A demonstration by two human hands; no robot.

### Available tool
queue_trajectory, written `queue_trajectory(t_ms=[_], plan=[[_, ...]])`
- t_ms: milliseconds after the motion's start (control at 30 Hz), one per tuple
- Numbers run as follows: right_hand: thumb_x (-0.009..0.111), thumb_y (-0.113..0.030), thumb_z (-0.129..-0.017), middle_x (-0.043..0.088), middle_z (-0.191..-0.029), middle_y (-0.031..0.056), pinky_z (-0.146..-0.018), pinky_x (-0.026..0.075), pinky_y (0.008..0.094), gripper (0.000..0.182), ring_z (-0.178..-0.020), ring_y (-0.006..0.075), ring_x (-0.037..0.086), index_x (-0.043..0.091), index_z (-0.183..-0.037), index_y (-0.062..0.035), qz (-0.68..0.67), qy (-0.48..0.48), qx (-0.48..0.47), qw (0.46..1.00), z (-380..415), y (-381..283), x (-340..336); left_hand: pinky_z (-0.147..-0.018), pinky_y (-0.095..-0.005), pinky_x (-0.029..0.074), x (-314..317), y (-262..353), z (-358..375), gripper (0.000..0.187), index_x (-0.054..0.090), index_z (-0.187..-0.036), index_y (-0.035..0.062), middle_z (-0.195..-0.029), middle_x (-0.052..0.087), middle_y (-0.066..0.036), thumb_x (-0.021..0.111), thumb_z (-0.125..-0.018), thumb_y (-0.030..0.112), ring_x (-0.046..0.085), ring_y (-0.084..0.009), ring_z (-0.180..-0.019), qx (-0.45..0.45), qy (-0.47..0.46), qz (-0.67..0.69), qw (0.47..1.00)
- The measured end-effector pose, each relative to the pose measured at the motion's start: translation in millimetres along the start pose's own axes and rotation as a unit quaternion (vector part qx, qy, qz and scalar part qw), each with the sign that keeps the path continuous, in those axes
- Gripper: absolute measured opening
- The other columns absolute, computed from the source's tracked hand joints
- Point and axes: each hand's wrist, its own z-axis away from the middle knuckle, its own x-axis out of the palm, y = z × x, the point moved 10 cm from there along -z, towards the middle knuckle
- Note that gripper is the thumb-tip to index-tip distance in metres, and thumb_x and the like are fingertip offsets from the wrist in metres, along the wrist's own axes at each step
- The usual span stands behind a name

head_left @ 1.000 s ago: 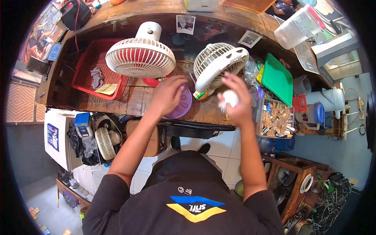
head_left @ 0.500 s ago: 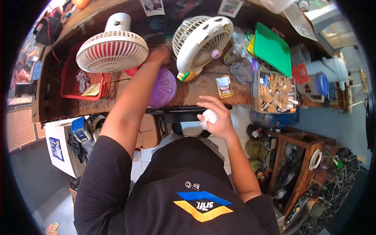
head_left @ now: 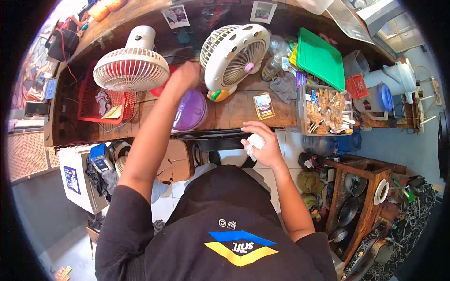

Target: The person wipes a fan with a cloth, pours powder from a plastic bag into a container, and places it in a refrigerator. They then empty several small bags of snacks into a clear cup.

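My left hand (head_left: 186,76) reaches over the table between two white fans, above a purple-lidded tub (head_left: 191,110). Its fingers point away from me and are hard to make out. Behind the wrist shows part of a red object (head_left: 161,88). My right hand (head_left: 266,149) is held in front of the table edge, its fingers curled round a crumpled white wad (head_left: 256,141), perhaps tissue or thin plastic. On the table beyond it lies a small brown and white packet (head_left: 264,106).
A white fan (head_left: 131,70) stands left and another fan (head_left: 234,58) in the middle. A red basket (head_left: 86,110) sits at the left. To the right are a grey cloth (head_left: 284,87), a green lid (head_left: 321,58) and a clear box (head_left: 326,132) of small wrapped packs.
My left hand has come up and back a little from between the fans and shows more. The right hand keeps the white wad. The whole view has shifted slightly.
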Motion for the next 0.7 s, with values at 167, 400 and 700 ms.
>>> queue_trajectory(t_ms=[167, 400, 700], plan=[[0.081, -0.007, -0.080, 0.069, -0.120, 0.0126, -0.098, 0.050, 0.0367, 0.035, -0.114, 0.0273, 0.066, 0.071, -0.114, -0.0028, -0.022, -0.022, -0.022, 0.999, -15.3, -10.6, 13.3, -0.078, -0.0540, 0.056, -80.8, 41.1, 85.2, 0.017, 0.059, -0.102, -0.0011, -0.097, 0.067, -0.026, 0.059, -0.090, 0.010, 0.067, -0.0473, -0.090, -0.039, 0.150, 0.045, 0.987], [0.079, -0.007, -0.084, 0.070, -0.119, 0.0082, -0.085, 0.052, 0.0302, 0.042, -0.098, 0.0157, 0.067, 0.065, -0.124, -0.0033, -0.170, -0.003, 0.020, 0.985, -18.0, -31.7, 26.8, -0.068, -0.0421, 0.053, -166.5, 86.0, 196.9, 0.011, 0.054, -0.096, -0.0008, -0.087, 0.064, -0.018, 0.063, -0.093, 0.004, 0.069, -0.0313, -0.078, 0.054, 0.214, 0.221, 0.950], [0.073, -0.012, -0.091, 0.071, -0.109, 0.0128, -0.091, 0.052, 0.0365, 0.022, -0.102, 0.0265, 0.068, 0.071, -0.110, -0.0013, -0.104, 0.046, 0.047, 0.992, 70.3, 16.9, -41.1, -0.060, -0.0269, 0.050, -73.8, 174.2, 174.4, 0.012, 0.059, -0.083, 0.0017, -0.069, 0.065, -0.006, 0.070, -0.088, 0.003, 0.064, -0.0116, -0.061, 0.107, 0.156, 0.446, 0.875]])
